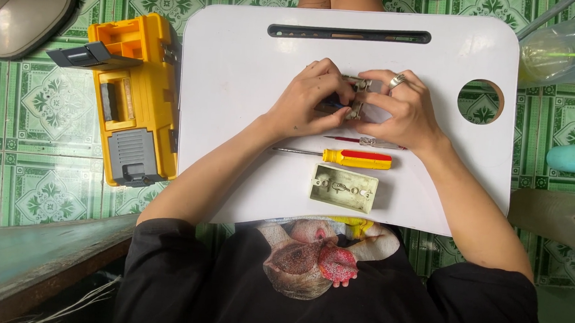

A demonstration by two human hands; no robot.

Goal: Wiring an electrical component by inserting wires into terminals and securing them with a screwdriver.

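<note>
Your left hand [305, 105] and right hand [401, 109] both have fingers curled tight around a small metal part [355, 100] mid-tray [241, 55]. Slip, and it could drop or pinch you; the 2 screwdrivers [342, 157] and plastic box [343, 188] lie just beside your wrists, easily knocked.

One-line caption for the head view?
Both hands hold a small metal part over a white lap tray, screwdrivers nearby.

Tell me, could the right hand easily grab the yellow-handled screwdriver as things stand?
Probably yes: the screwdriver lies uncovered just below the right hand, but that hand is now holding a small metal part.
</note>
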